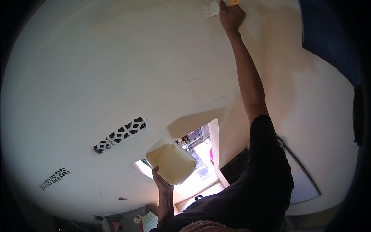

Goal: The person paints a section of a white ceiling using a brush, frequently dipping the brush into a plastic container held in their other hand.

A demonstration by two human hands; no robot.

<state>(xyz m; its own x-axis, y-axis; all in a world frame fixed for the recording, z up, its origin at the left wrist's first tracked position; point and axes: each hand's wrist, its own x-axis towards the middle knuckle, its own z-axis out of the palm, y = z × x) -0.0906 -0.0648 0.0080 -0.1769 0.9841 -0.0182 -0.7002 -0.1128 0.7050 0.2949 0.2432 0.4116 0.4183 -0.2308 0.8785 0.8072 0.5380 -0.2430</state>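
My right hand (232, 17) is raised high at the top of the view, closed on a brush (212, 8) with a pale head and a bit of yellow beside it, held at the cream wall (96, 65); its tip is too small to make out clearly. My left hand (162, 179), lower in the middle, grips a squarish plastic container (172, 164) of pale cream paint by its side, thumb at the rim. The container is in front of a bright doorway, well below the brush.
Two patterned vents (119, 135) (54, 178) are in the wall at left. A bright doorway (201, 178) opens below. A dark blue panel (328, 38) is at upper right, a dark-edged white board (301, 178) at lower right. Assorted items (148, 220) show at the bottom.
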